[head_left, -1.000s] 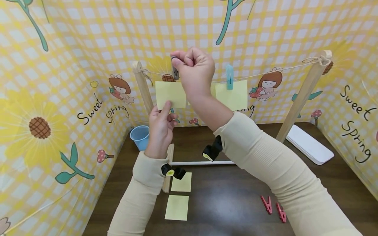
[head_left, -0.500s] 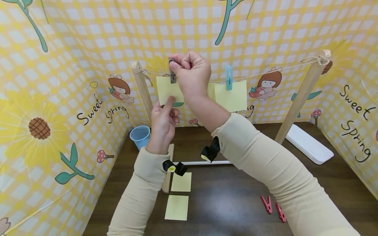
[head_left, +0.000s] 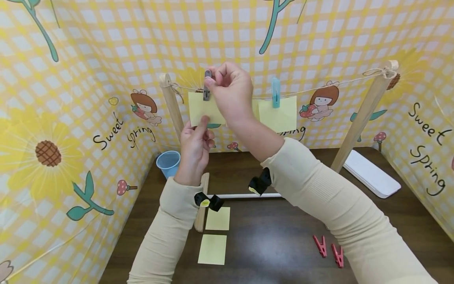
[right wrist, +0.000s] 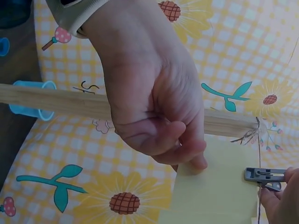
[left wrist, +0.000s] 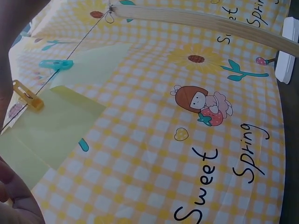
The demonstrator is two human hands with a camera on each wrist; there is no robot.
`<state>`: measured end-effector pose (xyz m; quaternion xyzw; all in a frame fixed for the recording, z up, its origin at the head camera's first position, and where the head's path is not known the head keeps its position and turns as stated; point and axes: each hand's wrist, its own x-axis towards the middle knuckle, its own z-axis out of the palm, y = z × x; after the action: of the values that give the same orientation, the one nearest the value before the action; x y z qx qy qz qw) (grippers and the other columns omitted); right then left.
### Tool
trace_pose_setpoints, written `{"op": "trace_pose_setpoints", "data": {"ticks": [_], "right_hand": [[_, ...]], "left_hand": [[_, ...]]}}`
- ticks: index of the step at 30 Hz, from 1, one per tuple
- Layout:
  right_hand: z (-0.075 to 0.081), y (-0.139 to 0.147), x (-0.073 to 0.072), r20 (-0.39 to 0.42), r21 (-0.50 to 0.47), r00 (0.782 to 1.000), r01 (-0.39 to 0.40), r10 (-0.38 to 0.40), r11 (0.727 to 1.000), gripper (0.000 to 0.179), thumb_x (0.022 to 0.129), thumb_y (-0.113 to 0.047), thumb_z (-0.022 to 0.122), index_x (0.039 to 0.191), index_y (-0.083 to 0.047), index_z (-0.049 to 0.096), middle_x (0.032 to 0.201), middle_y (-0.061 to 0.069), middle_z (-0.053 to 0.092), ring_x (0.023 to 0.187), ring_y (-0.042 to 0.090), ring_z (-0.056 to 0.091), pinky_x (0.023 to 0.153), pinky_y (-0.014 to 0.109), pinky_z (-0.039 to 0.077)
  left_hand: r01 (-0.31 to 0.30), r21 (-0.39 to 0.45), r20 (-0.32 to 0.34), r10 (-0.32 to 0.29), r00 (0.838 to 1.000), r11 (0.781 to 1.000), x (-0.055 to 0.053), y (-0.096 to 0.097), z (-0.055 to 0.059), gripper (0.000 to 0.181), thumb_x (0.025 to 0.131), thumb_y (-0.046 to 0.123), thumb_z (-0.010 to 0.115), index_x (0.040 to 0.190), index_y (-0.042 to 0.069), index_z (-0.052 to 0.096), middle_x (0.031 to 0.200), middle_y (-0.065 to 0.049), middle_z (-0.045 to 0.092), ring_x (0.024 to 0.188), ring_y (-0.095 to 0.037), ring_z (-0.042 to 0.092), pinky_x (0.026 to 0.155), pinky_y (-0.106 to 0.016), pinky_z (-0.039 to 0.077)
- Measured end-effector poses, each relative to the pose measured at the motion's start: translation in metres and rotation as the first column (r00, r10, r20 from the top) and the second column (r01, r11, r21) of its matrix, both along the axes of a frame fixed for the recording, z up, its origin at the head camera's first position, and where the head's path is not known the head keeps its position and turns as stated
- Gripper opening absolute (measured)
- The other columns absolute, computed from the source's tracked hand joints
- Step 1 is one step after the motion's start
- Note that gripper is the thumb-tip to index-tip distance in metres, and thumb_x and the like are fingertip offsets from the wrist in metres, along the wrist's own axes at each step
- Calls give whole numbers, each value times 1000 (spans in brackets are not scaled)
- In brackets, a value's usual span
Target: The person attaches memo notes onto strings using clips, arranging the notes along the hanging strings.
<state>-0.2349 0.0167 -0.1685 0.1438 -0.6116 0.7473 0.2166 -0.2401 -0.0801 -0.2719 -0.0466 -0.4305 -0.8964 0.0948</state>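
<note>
My left hand [head_left: 194,148] pinches the lower edge of a pale yellow paper note [head_left: 199,109], thumb in front, and holds it up at the string. At the note's top edge, my right hand [head_left: 235,92] pinches a grey clothespin [head_left: 206,94] between thumb and fingers. In the right wrist view this clothespin [right wrist: 254,174] sits across the string [right wrist: 259,156] and overlaps the note's edge. Further right, a teal clothespin [head_left: 276,92] holds another note [head_left: 278,116] on the string. An orange clothespin [left wrist: 29,95] on a middle note [left wrist: 72,123] shows in the left wrist view, hidden behind my right hand from the head.
The string runs between a left wooden post [head_left: 171,100] and a right wooden post [head_left: 365,116]. Two notes lie on the table, a far one [head_left: 218,219] and a near one [head_left: 212,249]. Red clothespins [head_left: 320,246], a blue cup [head_left: 168,162] and a white case [head_left: 372,173] are there too.
The left hand has raised the note slightly to the string. The right hand has brought the grey clothespin down and left, from above the note onto its top edge.
</note>
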Motion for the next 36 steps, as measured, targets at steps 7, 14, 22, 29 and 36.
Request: {"op": "trace_pose_setpoints", "data": {"ticks": [7,14,22,29,36], "right_hand": [[1,7,2,18,166,1000,15,-19,986,25,82,9,64,71,-5,45,105,10,65,94,10,62,72,21,50],[1,12,2,-35,320,999,28,-17,947,13,82,4,65,85,-4,56,102,6,64,97,12,61,80,21,48],[3,22,7,-17,386,993,-98,114,917,25,86,-1,63,110,-3,54,123,2,54,124,7,41,100,16,31],[-6,48,36,-271,342,932,-141,241,929,33,86,6,57,118,8,48,131,13,48,124,10,42,103,24,33],[-67,110,57,-453,358,873,-7,180,934,29,80,17,56,109,16,50,116,19,57,113,25,53,98,40,40]], "left_hand": [[4,-22,-2,-4,1000,1000,-1,-1,-2,4,91,12,59,94,10,58,63,2,61,42,-7,50,35,-17,33],[-8,-4,-8,8,1000,1000,-1,-2,-2,5,89,11,61,92,10,57,61,2,60,42,-7,49,35,-17,32],[-11,-31,-20,10,1000,999,0,-3,-8,2,92,9,55,92,11,56,58,3,56,42,-6,49,36,-16,32],[6,-52,-30,-7,1000,999,7,-9,-19,13,94,10,54,107,12,53,72,1,58,41,-6,50,34,-15,34],[106,-222,83,-89,993,969,29,-25,-56,38,98,34,43,128,10,46,112,-10,63,46,-10,54,36,-16,38]]}}
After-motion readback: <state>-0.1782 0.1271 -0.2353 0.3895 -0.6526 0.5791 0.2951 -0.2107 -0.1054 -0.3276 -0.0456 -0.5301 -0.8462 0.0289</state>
